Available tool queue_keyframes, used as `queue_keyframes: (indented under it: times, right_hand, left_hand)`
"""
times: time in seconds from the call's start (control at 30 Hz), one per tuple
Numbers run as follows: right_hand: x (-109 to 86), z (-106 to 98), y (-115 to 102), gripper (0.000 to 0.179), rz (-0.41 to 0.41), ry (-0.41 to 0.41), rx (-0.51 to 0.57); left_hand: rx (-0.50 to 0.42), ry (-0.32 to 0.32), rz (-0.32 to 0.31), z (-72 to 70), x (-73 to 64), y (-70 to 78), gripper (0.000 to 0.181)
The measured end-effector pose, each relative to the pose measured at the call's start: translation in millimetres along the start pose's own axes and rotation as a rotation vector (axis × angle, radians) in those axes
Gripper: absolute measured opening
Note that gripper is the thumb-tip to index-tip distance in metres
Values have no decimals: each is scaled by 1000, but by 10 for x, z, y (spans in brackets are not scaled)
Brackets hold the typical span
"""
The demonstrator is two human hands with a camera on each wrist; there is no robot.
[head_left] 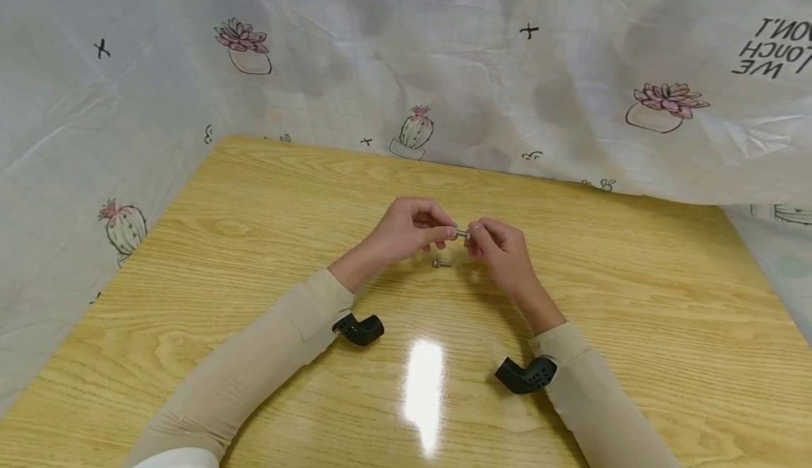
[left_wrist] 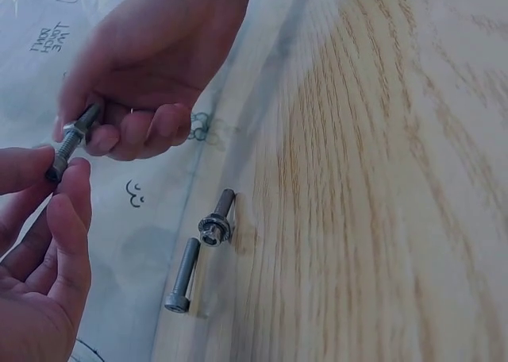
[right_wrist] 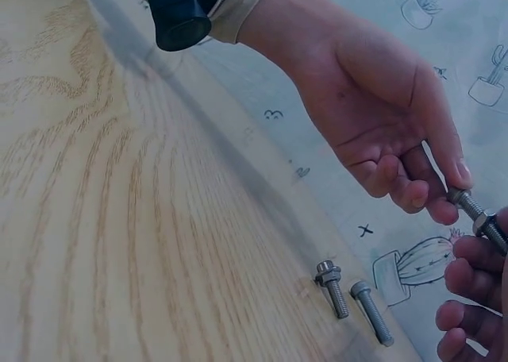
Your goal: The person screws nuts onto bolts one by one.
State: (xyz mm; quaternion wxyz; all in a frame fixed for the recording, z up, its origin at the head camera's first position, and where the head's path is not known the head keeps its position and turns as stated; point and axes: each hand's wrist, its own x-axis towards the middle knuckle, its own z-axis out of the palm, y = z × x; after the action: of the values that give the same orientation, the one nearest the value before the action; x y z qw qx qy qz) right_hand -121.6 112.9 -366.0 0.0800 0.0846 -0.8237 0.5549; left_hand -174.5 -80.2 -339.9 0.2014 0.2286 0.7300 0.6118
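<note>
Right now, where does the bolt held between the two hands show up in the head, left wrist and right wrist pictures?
Head: held bolt just right of centre, slightly below mid-height.
Left wrist: held bolt near the left edge, slightly above mid-height.
Right wrist: held bolt near the right edge, slightly below mid-height.
Shared landmark: the loose nutted bolt on the table.

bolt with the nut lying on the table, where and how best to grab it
Probably by its head, from above and the person's left: the nutted bolt lies on its side, head leftward, with the plain bolt close on its far side.
</note>
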Motion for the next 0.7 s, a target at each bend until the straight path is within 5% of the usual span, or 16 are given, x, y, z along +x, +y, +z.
queue_keyframes:
  times: [0.2, 0.7]
  right_hand:
    - [-25, 11, 16, 15, -41, 12, 60]
    - [-60, 53, -4, 23, -29, -2, 28]
  left_hand:
    - [1, 28, -12, -21, -8, -35, 5]
    - [-5, 0, 12, -22, -44, -51, 5]
